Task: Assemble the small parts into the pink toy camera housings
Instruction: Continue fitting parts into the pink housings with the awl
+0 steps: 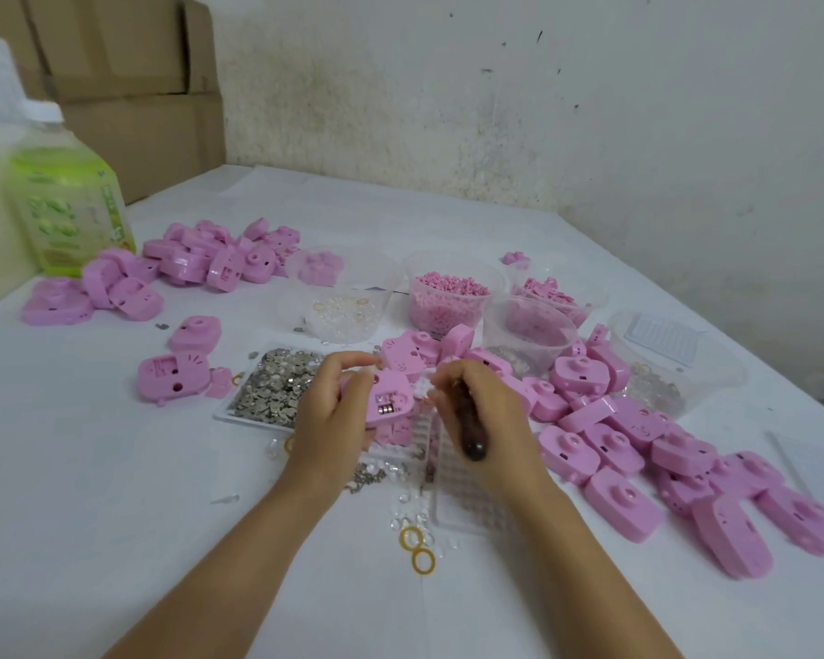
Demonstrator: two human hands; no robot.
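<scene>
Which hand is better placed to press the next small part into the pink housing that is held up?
Right. The right hand grips the dark-handled tool beside the housing, while the left hand holds that housing.

The pink plastic toy camera housing (386, 401) at the centre is plain bubblegum pink, and its dark recess shows silvery metal strips. The dark brown wooden tool handle (469, 435) is glossy, nearly black at its end. The heaped pink plastic camera shells (638, 444) share that pink. The white rectangular tray of metal bits (277, 382) glints silver-grey. The amber-yellow rubber rings (422, 561) lie on the white table cover (115, 468). The squat translucent plastic bottle (67, 206) has a lime-green label and a white cap. The off-white plaster wall (543, 88) is blotched yellowish-grey.
</scene>
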